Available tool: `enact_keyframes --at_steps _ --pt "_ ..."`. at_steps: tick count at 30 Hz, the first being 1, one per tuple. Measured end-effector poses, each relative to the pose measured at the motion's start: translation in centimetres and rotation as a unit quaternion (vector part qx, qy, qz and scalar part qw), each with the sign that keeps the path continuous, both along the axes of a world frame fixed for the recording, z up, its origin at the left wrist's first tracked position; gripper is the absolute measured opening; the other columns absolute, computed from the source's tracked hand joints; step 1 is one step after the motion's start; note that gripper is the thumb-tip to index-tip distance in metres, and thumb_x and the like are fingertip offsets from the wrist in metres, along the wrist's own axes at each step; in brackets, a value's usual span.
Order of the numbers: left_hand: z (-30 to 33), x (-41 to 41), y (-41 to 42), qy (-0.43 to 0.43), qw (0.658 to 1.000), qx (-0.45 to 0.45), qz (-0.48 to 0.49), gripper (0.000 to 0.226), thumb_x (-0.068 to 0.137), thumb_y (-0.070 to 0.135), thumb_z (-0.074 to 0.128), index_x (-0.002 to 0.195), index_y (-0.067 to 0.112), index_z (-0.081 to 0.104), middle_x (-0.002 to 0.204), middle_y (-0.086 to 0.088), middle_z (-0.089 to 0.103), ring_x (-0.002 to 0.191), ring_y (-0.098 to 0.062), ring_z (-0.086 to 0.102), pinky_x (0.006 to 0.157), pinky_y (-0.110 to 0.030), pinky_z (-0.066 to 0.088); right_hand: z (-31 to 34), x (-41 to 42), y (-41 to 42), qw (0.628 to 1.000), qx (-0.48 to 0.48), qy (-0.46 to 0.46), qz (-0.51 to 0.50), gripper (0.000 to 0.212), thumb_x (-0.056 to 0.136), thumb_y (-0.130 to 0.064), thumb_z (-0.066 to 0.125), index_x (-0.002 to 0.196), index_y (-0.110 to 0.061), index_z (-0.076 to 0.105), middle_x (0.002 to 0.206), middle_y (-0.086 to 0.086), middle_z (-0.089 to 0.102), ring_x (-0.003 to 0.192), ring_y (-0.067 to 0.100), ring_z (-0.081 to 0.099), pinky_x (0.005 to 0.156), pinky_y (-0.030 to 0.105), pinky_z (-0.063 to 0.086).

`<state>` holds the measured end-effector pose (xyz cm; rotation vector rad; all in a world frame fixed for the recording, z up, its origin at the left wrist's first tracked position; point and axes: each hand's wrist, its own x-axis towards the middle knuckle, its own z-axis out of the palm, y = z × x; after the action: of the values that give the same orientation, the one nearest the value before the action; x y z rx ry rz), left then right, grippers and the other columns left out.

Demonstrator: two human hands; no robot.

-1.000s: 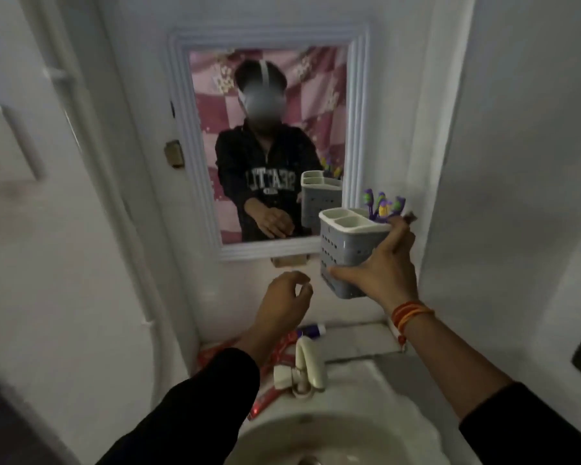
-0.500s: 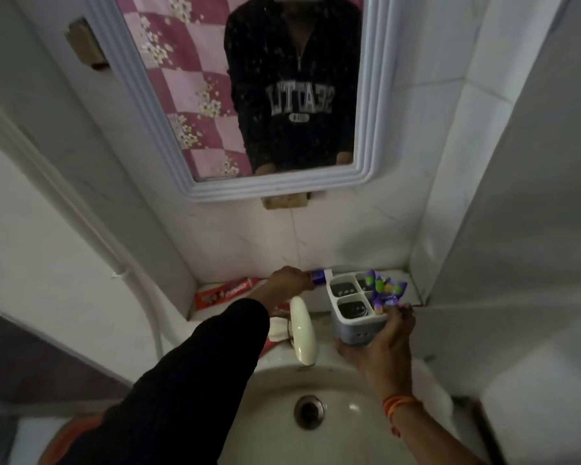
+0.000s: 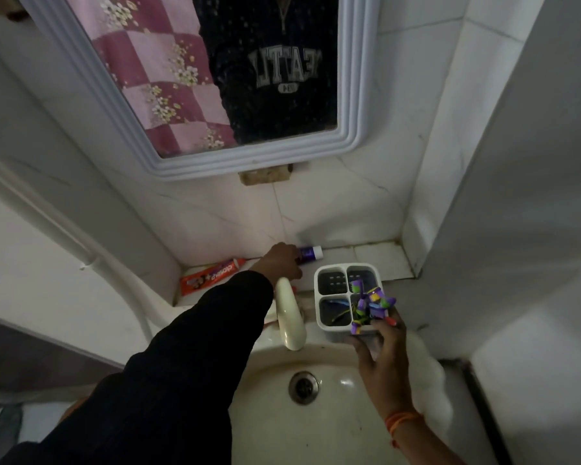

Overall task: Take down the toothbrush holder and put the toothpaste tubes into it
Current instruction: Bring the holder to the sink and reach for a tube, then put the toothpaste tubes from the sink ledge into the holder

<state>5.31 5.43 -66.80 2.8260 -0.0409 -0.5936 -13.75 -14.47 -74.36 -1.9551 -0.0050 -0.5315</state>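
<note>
My right hand (image 3: 381,357) grips the white four-compartment toothbrush holder (image 3: 332,280) from its near side, upright over the basin's back rim. Purple and green toothbrush heads (image 3: 371,302) stick out of its near right compartment. My left hand (image 3: 282,260) reaches to the tiled ledge and closes around a purple toothpaste tube (image 3: 311,253), whose white cap end shows past my fingers. A red toothpaste tube (image 3: 212,275) lies on the ledge to the left of that hand.
A cream tap (image 3: 289,317) stands between my arms at the basin's (image 3: 336,427) back rim. The drain (image 3: 303,387) is below. A white-framed mirror (image 3: 249,169) hangs on the wall above. Tiled walls close in on the right.
The view has tilted further down. The holder stays over the basin's back rim. My left hand has settled around the purple tube on the ledge.
</note>
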Motion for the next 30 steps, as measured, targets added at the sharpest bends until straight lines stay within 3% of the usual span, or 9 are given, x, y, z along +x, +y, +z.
enact_keyframes --at_steps 3,10,13,16,20,23,25,27,30 --pt "-0.4 0.4 0.4 -0.009 1.0 0.013 -0.017 0.061 0.083 0.022 0.074 0.138 0.007 0.052 0.134 -0.02 0.051 0.119 -0.035 0.056 0.088 -0.031 0.044 0.5 -0.7 0.0 0.999 0.031 0.006 -0.025 0.053 0.074 -0.003 0.077 0.117 -0.019 0.049 0.141 0.018 0.045 0.124 0.03 0.051 0.091 0.049 0.053" --pt "-0.6 0.8 0.9 -0.025 0.995 0.057 -0.072 0.055 0.08 0.017 0.075 0.132 0.01 0.055 0.127 -0.016 0.059 0.113 -0.033 0.062 0.092 -0.038 0.052 2.7 -0.2 -1.6 0.979 0.188 0.073 0.018 0.108 0.057 -0.002 0.09 0.142 -0.031 0.028 0.136 0.004 0.054 0.119 0.01 0.057 0.091 0.022 0.052" --pt "-0.5 0.9 0.9 -0.062 0.989 0.096 -0.098 0.053 0.082 0.02 0.074 0.131 0.013 0.057 0.127 -0.013 0.06 0.112 -0.033 0.064 0.093 -0.043 0.054 3.0 1.6 -3.0 0.97 0.186 0.119 0.098 0.104 0.052 -0.008 0.093 0.138 -0.029 0.038 0.131 0.0 0.058 0.115 0.01 0.059 0.084 0.018 0.053" --pt "-0.8 1.0 0.8 -0.102 0.977 0.141 -0.126 0.049 0.082 0.027 0.075 0.126 0.012 0.061 0.123 -0.012 0.062 0.105 -0.033 0.068 0.082 -0.041 0.052 2.9 3.1 -3.5 0.941 0.222 0.179 0.184 0.096 0.051 -0.014 0.094 0.133 -0.034 0.048 0.126 0.001 0.063 0.113 0.024 0.062 0.084 0.041 0.056" --pt "-1.5 1.3 0.8 -0.131 0.964 0.169 -0.155 0.05 0.078 0.035 0.078 0.122 0.014 0.064 0.119 -0.01 0.065 0.105 -0.03 0.067 0.077 -0.039 0.049 3.6 3.9 -3.4 0.908 0.259 0.219 0.247 0.062 0.076 -0.003 0.078 0.129 -0.023 0.053 0.122 0.009 0.064 0.11 0.019 0.064 0.09 0.05 0.054" --pt "-1.7 1.1 0.7 -0.137 0.963 0.168 -0.161 0.049 0.081 0.032 0.074 0.123 0.013 0.057 0.115 -0.012 0.07 0.105 -0.033 0.068 0.081 -0.039 0.051 4.0 5.0 -3.3 0.867 0.303 0.322 0.23 0.081 0.062 -0.003 0.088 0.101 -0.066 0.054 0.092 -0.03 0.069 0.085 -0.013 0.063 0.074 0.013 0.054" --pt "-1.0 1.1 0.4 -0.143 0.964 0.15 -0.164 0.046 0.082 0.031 0.072 0.122 0.015 0.053 0.113 -0.012 0.071 0.098 -0.033 0.07 0.075 -0.038 0.049 4.9 5.3 -3.3 0.824 0.35 0.373 0.245 0.089 0.063 0.002 0.086 0.09 -0.075 0.052 0.082 -0.039 0.066 0.083 -0.015 0.062 0.063 0.001 0.047" --pt "0.8 1.2 -0.4 -0.145 0.966 0.126 -0.172 0.045 0.081 0.038 0.075 0.12 0.023 0.058 0.111 -0.007 0.07 0.096 -0.029 0.069 0.071 -0.034 0.044 4.6 5.5 -3.8 0.826 0.332 0.37 0.265 0.077 0.067 -0.006 0.086 0.124 -0.047 0.053 0.099 -0.016 0.07 0.109 0.011 0.063 0.076 0.008 0.051" --pt "5.2 1.5 -2.1 -0.149 0.971 0.086 -0.168 0.052 0.071 0.046 0.083 0.12 0.036 0.068 0.112 0.0 0.071 0.102 -0.024 0.067 0.073 -0.031 0.041 4.8 5.8 -3.7 0.812 0.338 0.392 0.269 0.064 0.083 -0.04 0.066 0.138 -0.013 0.049 0.139 0.018 0.051 0.132 0.042 0.041 0.113 0.055 0.027"
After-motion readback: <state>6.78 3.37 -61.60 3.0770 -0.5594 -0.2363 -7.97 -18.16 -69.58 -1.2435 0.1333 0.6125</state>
